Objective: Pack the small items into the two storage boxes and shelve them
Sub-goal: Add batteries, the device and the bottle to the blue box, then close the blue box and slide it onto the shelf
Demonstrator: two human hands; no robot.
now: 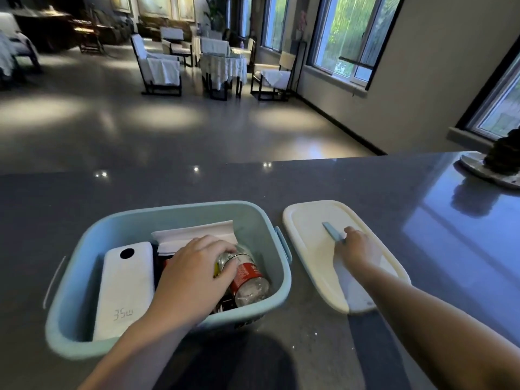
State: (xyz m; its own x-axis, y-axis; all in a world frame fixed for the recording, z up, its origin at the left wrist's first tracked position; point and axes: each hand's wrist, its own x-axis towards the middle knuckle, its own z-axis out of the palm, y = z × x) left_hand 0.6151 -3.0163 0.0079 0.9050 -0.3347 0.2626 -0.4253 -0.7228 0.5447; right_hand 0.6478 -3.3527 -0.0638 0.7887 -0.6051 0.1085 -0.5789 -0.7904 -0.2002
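Note:
A light blue storage box (pixel 261 220) stands open on the dark counter (pixel 365 181). Inside lie a white power bank (pixel 123 288) marked 35W, a white paper pack (pixel 197 233) and a clear plastic bottle (pixel 250 280) with a red label. My left hand (pixel 194 274) reaches into the box and is closed over the bottle's top end. To the right of the box the white lid (pixel 312 240) lies flat. My right hand (pixel 356 247) rests on the lid, its fingers closed on the lid's small blue handle (pixel 332 233).
A pale plate with a dark ornament (pixel 503 159) sits at the counter's far right. A thin white strip (pixel 53 280) lies left of the box. Beyond the counter's far edge is open floor, with covered chairs and a table (pixel 222 66) further off.

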